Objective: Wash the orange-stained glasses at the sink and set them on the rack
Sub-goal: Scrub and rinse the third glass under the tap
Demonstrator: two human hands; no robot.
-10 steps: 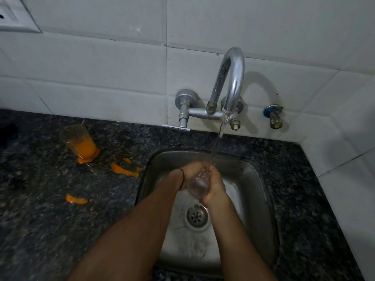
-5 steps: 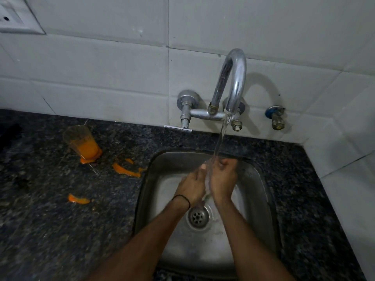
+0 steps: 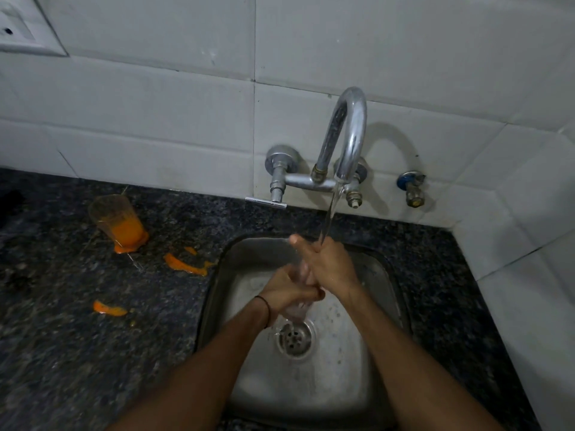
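White wall tiles (image 3: 155, 104) back a dark speckled tabletop (image 3: 62, 353) with a steel sink (image 3: 373, 353) sunk into it. My left grip (image 3: 287, 290) and right grip (image 3: 331, 265) are both clamped on a clear glass (image 3: 297, 310), tilted between them just above the drain (image 3: 294, 339). Water (image 3: 329, 213) from the curved tap (image 3: 348, 129) beyond my grips lands at the right grip's fingers. Well off to their left, an orange-stained glass (image 3: 116, 219) stands on the tabletop, with orange spills (image 3: 183, 264) between it and the sink.
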